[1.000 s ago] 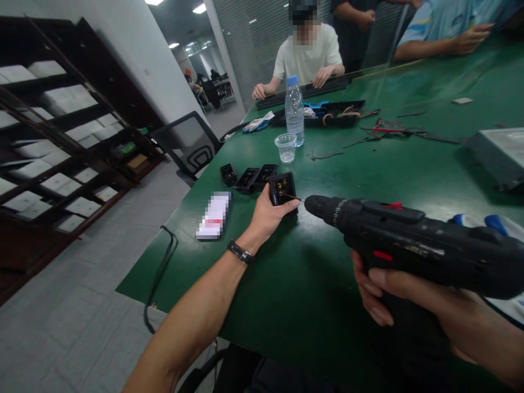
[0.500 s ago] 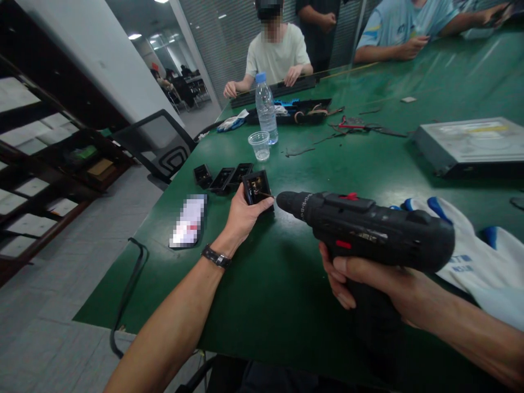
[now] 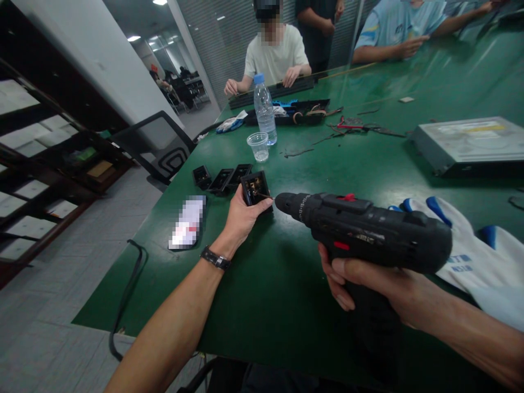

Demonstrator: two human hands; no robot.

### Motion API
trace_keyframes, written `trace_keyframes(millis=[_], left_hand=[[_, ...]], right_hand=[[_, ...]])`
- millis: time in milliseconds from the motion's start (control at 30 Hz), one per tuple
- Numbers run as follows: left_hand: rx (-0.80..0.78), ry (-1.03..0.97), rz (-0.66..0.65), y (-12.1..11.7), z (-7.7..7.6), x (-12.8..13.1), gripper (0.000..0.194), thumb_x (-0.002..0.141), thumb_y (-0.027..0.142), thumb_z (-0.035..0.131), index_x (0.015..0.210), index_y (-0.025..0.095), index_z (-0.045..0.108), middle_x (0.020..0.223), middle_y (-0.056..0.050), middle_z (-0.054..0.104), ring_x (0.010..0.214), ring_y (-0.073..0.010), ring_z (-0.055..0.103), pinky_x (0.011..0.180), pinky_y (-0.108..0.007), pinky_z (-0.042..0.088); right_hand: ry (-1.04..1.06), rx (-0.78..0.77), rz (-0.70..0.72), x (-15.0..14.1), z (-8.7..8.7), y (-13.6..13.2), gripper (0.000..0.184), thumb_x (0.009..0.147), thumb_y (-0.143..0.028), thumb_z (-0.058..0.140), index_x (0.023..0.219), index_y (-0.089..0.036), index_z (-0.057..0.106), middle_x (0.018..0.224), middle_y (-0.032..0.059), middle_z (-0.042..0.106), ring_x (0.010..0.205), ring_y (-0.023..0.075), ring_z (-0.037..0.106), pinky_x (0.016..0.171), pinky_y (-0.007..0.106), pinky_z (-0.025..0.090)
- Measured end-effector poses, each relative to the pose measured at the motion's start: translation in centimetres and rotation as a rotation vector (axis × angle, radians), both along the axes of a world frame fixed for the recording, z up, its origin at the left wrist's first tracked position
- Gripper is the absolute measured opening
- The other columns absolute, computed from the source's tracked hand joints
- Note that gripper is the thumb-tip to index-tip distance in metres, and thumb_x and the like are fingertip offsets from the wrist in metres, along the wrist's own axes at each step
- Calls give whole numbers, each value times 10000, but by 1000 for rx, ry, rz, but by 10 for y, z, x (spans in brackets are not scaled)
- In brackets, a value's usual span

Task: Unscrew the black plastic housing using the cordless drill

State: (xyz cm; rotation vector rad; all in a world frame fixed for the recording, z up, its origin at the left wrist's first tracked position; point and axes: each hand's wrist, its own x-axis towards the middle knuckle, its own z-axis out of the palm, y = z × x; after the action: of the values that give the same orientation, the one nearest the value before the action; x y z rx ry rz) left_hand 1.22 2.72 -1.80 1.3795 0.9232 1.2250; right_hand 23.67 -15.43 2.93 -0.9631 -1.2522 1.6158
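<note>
Over the tabletop [image 3: 298, 322], gripping the small black box [image 3: 257, 180] in the left hand [image 3: 239, 218], forward and left of the right hand [image 3: 379, 275], while clasping the drill [image 3: 368, 234] in the latter, pointing its long axis leftward and aiming the thin bit [image 3: 265, 196] into the box's open face.

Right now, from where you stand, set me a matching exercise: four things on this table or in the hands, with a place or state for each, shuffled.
1. Power drill
2. Open black box
3. Water bottle
4. Phone

A. Lying flat on the green table
B. In the left hand
C. In the right hand
D. Upright, blue cap on

Pairs: 1-C, 2-B, 3-D, 4-A
</note>
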Motion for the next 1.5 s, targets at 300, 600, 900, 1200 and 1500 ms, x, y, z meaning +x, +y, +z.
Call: trace_keyframes(millis=[300, 600, 900, 1200, 1500], left_hand=[[12, 15, 17, 1, -1, 0, 591, 639, 329, 958, 1126, 195, 650, 1070, -67, 745, 976, -220, 706, 960, -415, 558], [18, 18, 14, 0, -1, -1, 584, 649, 324, 954, 1129, 193, 649, 1068, -66, 751, 979, -219, 713, 957, -415, 574], [-2, 7, 9, 0, 0, 1, 589, 640, 341, 961, 1120, 197, 651, 1071, -71, 744, 996, -234, 706, 978, -427, 548], [42, 30, -1, 3, -3, 0, 621, 647, 362, 960, 1144, 191, 630, 1075, -64, 730, 990, -221, 693, 969, -426, 552], [59, 27, 3, 3, -3, 0, 624, 659, 387, 951, 1159, 193, 632, 1075, -72, 726, 1004, -230, 686, 977, -443, 548]], right_hand=[[19, -6, -12, -1, -4, 0, 198, 978, -396, 649, 1006, -200, 638, 674, 0, 644, 587, 163, 594, 610, 317, 479], [6, -3, 0, 1, -4, -1, 190, 990, -391, 631, 1003, -201, 638, 669, 6, 651, 597, 161, 595, 601, 301, 483], [21, -20, 1, 1, -5, 0, 213, 999, -421, 647, 1007, -208, 645, 686, -4, 651, 599, 155, 592, 621, 303, 480], [22, -58, -17, 2, -5, 0, 189, 972, -391, 674, 994, -204, 671, 703, 0, 642, 590, 164, 594, 627, 323, 488], [31, -58, -32, 4, -6, -2, 210, 975, -397, 671, 1039, -197, 670, 739, 19, 649, 600, 175, 614, 615, 331, 509]])
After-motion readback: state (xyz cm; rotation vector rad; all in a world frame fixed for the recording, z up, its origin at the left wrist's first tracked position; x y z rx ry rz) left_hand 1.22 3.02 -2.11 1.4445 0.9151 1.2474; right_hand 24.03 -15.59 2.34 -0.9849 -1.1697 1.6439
